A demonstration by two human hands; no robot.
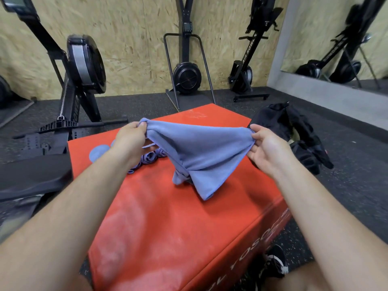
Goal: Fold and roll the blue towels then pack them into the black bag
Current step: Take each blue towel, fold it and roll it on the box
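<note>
Fingers (141, 125) and thumb of the left hand (131, 136) pinch one upper corner of the blue towel (201, 152), and the right hand (265, 147) pinches the opposite corner, its lower fingers looser under the cloth. Seen from the head camera, the towel sags between both grips, its bunched lower end resting on the red plyo box (168, 206); likely it is held so to spread flat for folding. Beyond the right hand the black bag (294, 131) lies on the floor beside the box, handy for packing
</note>
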